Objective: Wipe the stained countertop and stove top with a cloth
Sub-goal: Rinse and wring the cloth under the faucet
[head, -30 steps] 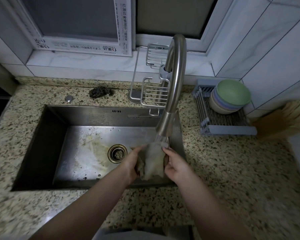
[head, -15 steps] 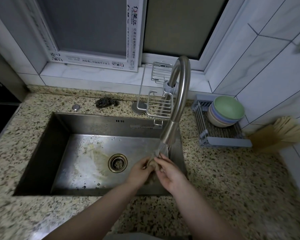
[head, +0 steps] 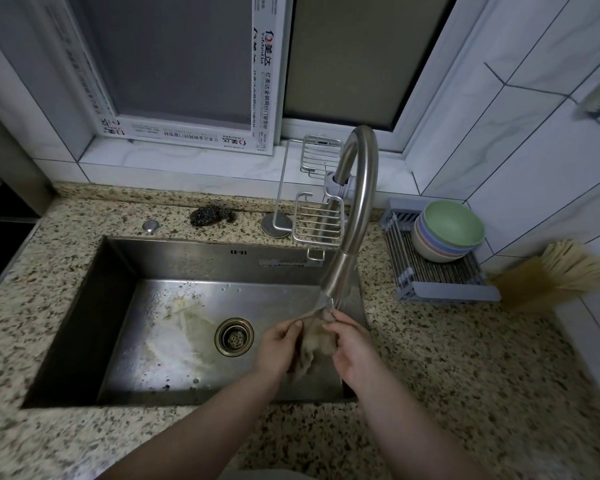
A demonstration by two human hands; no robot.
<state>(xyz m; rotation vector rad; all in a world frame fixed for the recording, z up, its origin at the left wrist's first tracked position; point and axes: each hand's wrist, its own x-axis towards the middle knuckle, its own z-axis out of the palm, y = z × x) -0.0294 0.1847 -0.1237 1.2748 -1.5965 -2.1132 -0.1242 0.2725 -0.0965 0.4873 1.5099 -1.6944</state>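
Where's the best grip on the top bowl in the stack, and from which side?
Judging by its pose, take the green bowl by its rim at the upper left edge, pinching from above. The stack leans on the rack with its mouth tilted up and left toward the faucet; the tiled wall crowds its right side, so that approach looks tight.

Brushed-metal sink (head: 174,258), speckled granite countertop (head: 465,358), limp cloth (head: 314,344)

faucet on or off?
On. Water streams from the faucet spout onto the cloth, gripped by the left hand and right hand.
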